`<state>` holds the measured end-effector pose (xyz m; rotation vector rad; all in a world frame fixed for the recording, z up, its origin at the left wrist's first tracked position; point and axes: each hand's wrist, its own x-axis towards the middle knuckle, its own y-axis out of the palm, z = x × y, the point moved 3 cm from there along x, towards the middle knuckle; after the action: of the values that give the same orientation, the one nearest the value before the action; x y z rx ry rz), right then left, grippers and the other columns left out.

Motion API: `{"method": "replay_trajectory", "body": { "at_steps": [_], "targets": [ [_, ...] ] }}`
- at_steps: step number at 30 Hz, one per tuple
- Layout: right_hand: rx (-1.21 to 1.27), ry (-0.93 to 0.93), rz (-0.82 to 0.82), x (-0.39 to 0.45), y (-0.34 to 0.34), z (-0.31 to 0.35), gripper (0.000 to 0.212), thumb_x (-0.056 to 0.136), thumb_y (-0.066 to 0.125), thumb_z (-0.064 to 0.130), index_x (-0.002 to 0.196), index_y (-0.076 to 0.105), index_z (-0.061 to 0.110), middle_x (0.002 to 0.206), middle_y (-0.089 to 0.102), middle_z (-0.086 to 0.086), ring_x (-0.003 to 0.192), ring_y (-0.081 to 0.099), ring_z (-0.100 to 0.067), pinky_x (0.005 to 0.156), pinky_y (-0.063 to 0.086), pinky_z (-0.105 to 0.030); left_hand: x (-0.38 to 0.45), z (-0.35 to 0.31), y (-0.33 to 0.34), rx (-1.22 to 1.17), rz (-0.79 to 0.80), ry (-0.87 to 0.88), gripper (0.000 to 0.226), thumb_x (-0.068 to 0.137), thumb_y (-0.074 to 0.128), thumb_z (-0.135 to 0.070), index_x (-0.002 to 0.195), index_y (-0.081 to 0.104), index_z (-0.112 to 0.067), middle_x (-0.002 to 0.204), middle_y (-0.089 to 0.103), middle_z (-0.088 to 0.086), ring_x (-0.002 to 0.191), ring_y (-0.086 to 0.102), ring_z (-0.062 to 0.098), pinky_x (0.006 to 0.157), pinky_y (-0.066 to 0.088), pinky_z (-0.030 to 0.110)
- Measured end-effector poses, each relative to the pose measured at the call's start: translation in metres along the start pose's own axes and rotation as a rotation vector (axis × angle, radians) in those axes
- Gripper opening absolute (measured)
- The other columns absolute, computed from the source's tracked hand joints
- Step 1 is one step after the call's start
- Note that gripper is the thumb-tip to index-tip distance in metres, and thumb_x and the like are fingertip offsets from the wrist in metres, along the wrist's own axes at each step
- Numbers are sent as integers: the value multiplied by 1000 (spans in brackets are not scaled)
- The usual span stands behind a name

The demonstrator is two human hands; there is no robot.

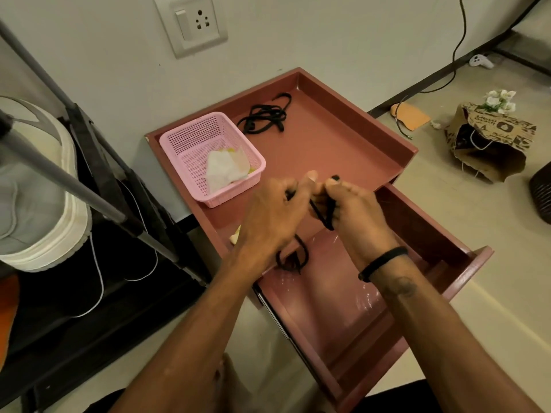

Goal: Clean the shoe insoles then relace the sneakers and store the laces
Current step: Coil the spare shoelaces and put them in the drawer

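Open drawer (396, 296) below, bare floor, walls on all sides. On the cabinet top (337, 144): pink basket (208, 156) left, loose lace (265, 116) at back, clear between. Black rack (98, 204) crowding the left side.

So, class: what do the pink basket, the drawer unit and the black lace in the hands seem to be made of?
Pink basket: moulded plastic, judging by its fine mesh walls. Drawer unit: reddish-brown, smooth, matt; probably painted or laminated board, not certain. Black lace: flat, limp strand, likely woven fabric.
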<state>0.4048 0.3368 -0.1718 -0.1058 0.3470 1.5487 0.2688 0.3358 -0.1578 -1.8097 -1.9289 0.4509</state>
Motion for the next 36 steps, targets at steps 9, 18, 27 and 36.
{"method": "replay_trajectory", "body": {
  "at_steps": [9, 18, 27, 36],
  "targets": [
    [55, 374, 600, -16, 13, 1, 62, 103, 36, 59, 72, 54, 9, 46, 26, 3, 43, 21, -13, 49, 33, -29, 5, 6, -20, 138, -155, 58, 64, 106, 55, -47, 57, 35, -11, 49, 33, -1, 48, 32, 14, 47, 27, 24],
    [858, 170, 638, -13, 2, 23, 68, 97, 35, 72, 106, 55, 8, 79, 52, -2, 68, 48, -14, 81, 46, -31, -1, 9, 2, 177, 55, -98, 50, 110, 42, -46, 75, 59, -14, 69, 64, 0, 65, 59, 17, 62, 44, 38],
    [825, -45, 118, 2, -31, 20, 96, 89, 42, 77, 143, 42, -1, 135, 60, -26, 125, 60, -40, 117, 37, -50, -8, 2, 16, 189, 332, -198, 62, 106, 47, -54, 60, 55, -13, 40, 35, -10, 32, 32, 10, 38, 23, 19],
    [321, -202, -210, 22, -41, 21, 127, 51, 69, 90, 141, 47, 3, 138, 55, -29, 118, 64, -38, 100, 55, -44, 7, 10, -23, -275, -78, -281, 61, 104, 53, -51, 55, 31, -23, 53, 28, -6, 53, 28, 14, 63, 35, 35]
  ]
}}
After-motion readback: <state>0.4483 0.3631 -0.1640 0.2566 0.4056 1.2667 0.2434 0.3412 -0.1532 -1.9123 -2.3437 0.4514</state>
